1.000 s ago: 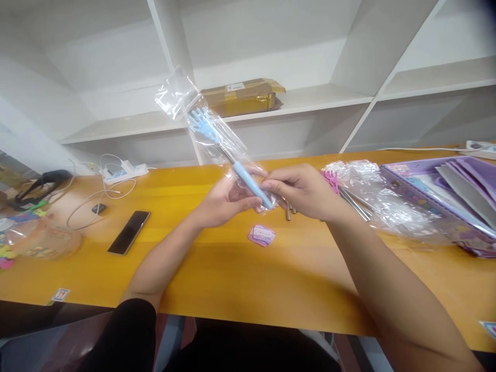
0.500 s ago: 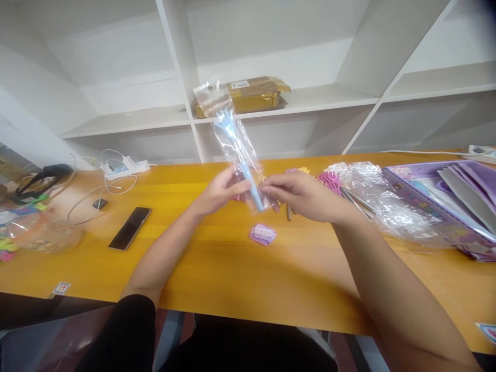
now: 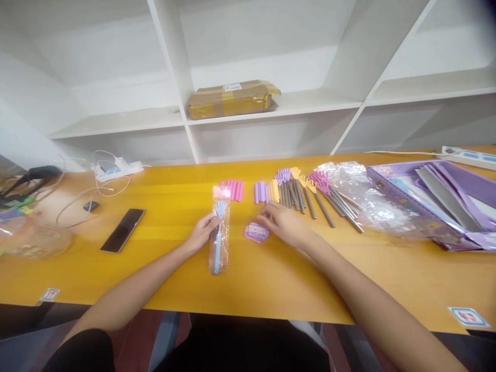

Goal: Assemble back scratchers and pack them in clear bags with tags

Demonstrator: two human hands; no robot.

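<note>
A slim clear bag (image 3: 226, 245) is over the middle of the desk (image 3: 174, 289), between its near and far edges, with a blue hand-headed scratcher (image 3: 217, 253) inside, head toward the far edge. The left hand (image 3: 201, 231) has its grip clamped on the bag's left side. The right hand (image 3: 284, 222) is at the small stack of purple cards (image 3: 256, 233); whether its grip is closed on one, I cannot tell. Beyond it lie short coloured tubes (image 3: 261, 192) and metal rods with hand-shaped heads (image 3: 296, 194). Toward the desk's far right corner, a purple bin (image 3: 391, 196) holds grey and purple sheets, with loose clear wrappers (image 3: 411, 222) against its left side. Near the desk's left end, a see-through tub (image 3: 42, 240) has blurred contents. A taped carton (image 3: 228, 106) sits on the shelf past the far edge, contents hidden.
</note>
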